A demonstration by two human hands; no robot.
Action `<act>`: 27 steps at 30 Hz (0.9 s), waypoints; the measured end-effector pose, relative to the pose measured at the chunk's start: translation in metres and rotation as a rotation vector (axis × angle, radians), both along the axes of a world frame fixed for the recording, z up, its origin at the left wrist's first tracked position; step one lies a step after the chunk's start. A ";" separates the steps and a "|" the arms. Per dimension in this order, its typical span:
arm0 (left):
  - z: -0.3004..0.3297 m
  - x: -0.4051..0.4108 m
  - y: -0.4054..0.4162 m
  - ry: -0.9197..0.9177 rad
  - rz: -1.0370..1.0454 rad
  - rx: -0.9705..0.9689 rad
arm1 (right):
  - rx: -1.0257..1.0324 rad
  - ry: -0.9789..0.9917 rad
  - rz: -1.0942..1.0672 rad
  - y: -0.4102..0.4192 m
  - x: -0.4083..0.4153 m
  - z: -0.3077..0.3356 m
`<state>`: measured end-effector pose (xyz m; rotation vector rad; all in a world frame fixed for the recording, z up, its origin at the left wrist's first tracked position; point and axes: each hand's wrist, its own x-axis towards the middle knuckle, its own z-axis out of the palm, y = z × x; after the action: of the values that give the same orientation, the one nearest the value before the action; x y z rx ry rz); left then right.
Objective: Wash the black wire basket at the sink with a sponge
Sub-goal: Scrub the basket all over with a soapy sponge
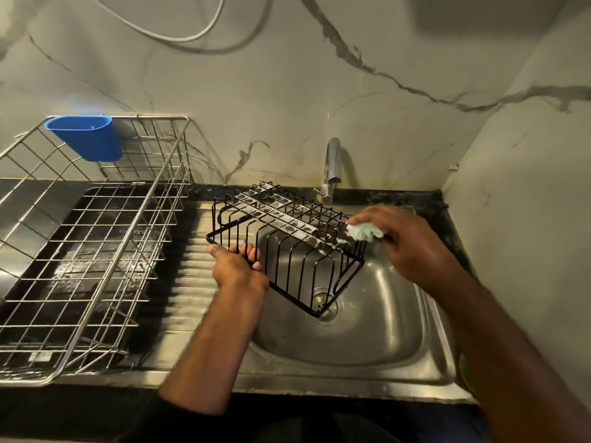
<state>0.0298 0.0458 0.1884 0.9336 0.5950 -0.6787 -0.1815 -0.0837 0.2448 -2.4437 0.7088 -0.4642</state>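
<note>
Head view shows one black wire basket tipped on its side over the steel sink, soap suds on its upper bars. Left hand grips its near rim; right hand pinches one pale green sponge against the top. Beyond the right hand: one faucet, marble wall. Left of the left hand: one steel dish rack with one blue cup.

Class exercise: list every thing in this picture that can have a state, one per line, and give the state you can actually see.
black wire basket: tilted over the sink, soapy along one side
sponge: pressed against the basket
left hand: grips the basket rim
right hand: holds the sponge
tap: no water visibly running
sink: wet, drain open
steel dish rack: holds no dishes
blue cup: hung on the rack, looks empty
</note>
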 end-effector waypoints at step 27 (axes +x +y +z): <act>-0.009 0.003 0.000 0.125 0.019 -0.086 | -0.032 -0.338 -0.171 0.017 0.010 -0.010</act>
<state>0.0329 0.0454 0.1798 0.8084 0.6790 -0.7444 -0.1714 -0.0664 0.2346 -2.2613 0.7678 -0.9356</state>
